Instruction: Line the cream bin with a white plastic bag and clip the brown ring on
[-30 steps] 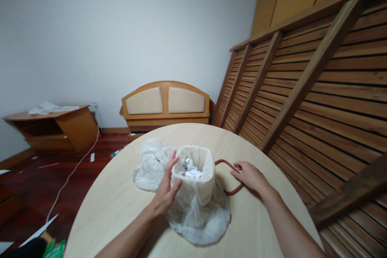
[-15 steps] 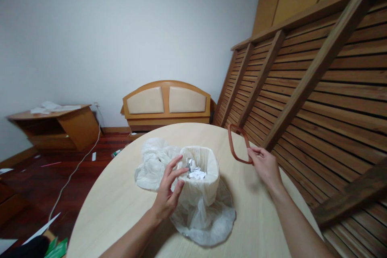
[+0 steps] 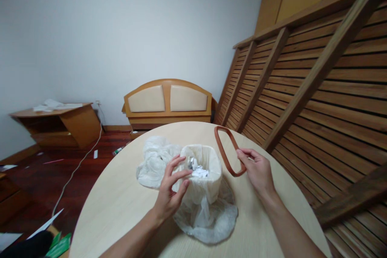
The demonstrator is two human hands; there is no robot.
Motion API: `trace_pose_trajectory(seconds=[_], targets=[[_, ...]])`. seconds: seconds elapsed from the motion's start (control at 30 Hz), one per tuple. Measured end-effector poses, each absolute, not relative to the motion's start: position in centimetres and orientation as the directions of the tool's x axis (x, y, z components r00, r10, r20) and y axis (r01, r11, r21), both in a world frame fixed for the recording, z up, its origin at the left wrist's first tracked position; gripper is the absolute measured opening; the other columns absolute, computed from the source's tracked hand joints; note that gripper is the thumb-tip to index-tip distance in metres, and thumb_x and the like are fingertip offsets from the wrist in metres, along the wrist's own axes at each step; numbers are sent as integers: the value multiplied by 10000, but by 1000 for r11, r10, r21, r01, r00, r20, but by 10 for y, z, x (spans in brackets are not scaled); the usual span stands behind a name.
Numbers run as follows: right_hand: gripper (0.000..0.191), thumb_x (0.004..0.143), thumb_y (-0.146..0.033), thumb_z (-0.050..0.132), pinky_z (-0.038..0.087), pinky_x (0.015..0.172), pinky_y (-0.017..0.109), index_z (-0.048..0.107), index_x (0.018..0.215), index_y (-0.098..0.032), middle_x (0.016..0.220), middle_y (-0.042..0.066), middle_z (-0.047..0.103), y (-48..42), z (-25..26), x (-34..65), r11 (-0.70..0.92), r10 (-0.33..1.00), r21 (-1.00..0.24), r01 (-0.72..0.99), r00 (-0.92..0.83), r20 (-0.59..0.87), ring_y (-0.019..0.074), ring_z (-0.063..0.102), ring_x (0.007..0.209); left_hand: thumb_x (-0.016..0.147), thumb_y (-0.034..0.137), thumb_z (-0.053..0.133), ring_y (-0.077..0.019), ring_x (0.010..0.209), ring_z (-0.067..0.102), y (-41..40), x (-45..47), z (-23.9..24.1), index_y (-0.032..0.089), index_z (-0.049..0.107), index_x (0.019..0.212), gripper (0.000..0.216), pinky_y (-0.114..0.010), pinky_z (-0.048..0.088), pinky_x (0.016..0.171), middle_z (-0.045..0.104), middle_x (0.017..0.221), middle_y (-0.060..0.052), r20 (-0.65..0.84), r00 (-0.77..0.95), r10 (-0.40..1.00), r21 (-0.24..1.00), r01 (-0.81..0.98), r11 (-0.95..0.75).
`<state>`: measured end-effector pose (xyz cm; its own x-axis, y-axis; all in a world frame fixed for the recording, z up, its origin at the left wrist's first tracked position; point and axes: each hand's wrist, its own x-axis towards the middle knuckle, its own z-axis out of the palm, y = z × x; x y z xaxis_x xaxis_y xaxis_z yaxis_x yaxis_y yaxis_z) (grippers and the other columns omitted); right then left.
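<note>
A small trash bin (image 3: 213, 169) stands on the round table, its rim covered by a thin translucent plastic bag (image 3: 208, 225) that spreads round its base. Crumpled paper (image 3: 199, 171) lies inside. My left hand (image 3: 172, 191) is at the bin's left rim, fingers apart; whether they touch the bag I cannot tell. To the bin's right, my right hand (image 3: 258, 169) pinches a brown rounded rectangular ring (image 3: 225, 155) by its right side, holding it tilted above the table. A crumpled heap of translucent plastic bags (image 3: 154, 163) rests left of the bin.
The pale round table (image 3: 121, 205) fills the foreground. Slatted wooden panels (image 3: 302, 100) lean along the right. Behind stands a headboard (image 3: 167, 100); at left are a low cabinet (image 3: 72, 125) and a white cable (image 3: 75, 169) across the floor.
My right hand has brought the brown ring left, closer to the bin, and turned it. My left hand stays at the bin's left rim. The view has shifted slightly.
</note>
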<state>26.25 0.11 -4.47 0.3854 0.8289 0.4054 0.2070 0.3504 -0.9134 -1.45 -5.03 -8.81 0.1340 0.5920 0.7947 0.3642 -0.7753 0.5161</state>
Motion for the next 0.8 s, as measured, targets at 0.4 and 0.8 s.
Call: trace_pose_trajectory(seconds=[0.4, 0.8], targets=[[367, 704, -495, 787, 511, 517, 265, 791, 842, -155, 691, 64, 734, -18, -40, 239, 416, 837, -892, 174, 311, 451, 165, 623, 572, 967, 226, 559, -283, 1398, 403, -58, -8, -81, 273, 698, 986, 148, -554, 303, 1165, 543, 1406, -72, 733, 119, 670, 600, 354, -718], [342, 737, -435, 785, 418, 436, 208, 765, 930, -154, 609, -11, 616, -34, -34, 221, 442, 850, -892, 95, 275, 450, 105, 515, 488, 939, 351, 614, -311, 1424, 389, -69, -8, -74, 319, 406, 1488, 588, -542, 334, 1170, 429, 1517, -116, 823, 114, 557, 489, 356, -796]])
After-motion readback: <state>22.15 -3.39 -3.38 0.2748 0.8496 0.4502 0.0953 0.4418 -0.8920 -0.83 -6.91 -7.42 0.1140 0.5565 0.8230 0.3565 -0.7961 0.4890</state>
